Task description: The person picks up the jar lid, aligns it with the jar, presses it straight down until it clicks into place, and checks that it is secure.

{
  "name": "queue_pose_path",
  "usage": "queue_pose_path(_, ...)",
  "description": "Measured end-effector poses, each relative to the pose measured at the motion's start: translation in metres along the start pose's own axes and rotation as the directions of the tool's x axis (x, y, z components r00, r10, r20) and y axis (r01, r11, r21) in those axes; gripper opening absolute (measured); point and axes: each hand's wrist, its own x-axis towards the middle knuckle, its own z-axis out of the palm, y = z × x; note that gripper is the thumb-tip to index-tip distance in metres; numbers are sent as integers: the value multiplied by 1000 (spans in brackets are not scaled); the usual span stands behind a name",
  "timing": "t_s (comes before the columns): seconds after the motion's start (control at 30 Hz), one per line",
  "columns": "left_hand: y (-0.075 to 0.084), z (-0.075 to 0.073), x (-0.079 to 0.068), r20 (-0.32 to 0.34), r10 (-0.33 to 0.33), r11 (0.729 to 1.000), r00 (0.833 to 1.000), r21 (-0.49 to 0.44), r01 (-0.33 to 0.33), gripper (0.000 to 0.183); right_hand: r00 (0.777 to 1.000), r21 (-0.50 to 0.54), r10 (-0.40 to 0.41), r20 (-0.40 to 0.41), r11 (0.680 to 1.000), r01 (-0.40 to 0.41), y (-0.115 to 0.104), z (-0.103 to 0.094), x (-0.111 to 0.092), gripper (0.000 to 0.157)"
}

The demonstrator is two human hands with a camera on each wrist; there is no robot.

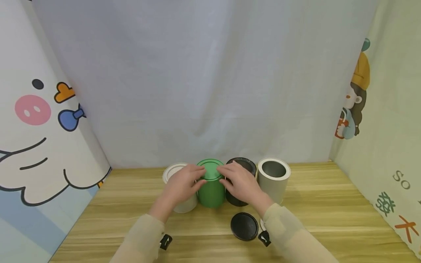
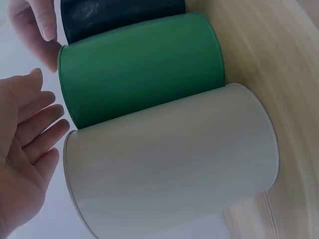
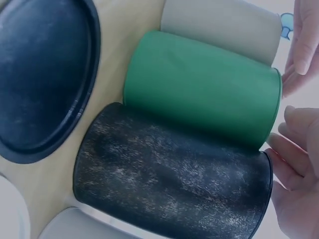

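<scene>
Centrally, the green canister (image 1: 211, 193) stood on the counter (image 1: 200, 241) between a white canister (image 2: 169, 159) and a black canister (image 3: 174, 172); left hand (image 1: 181, 182) and right hand (image 1: 241, 182), fingers loosely extended, flanked its lid (image 1: 211, 167), where evenly opposed fingertips probably served best.

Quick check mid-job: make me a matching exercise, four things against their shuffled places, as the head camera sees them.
1. green canister
2. black lid
3. open white canister
4. black canister

A. at the right end of the row
B. between the left hand and the right hand
C. flat on the table
D. immediately right of the green canister

Pairs: 1-B; 2-C; 3-A; 4-D
</scene>
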Motion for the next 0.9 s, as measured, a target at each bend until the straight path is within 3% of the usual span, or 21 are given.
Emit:
queue_pose_path(0.27, 9, 5, -14, -46, 58, 994, 997, 96, -54, 40, 994, -30, -87, -62, 996, 85, -4, 9, -10, 37)
queue_pose_path(0.53, 12, 18, -22, -129, 120, 985, 984, 143, -101, 41, 988, -54, -117, -101, 992, 112, -9, 17, -15, 39)
queue_pose_path(0.9, 13, 28, -22, -212, 102, 988, 972, 132, -75, 39, 987, -79, -97, -125, 993, 88, -11, 22, -14, 36)
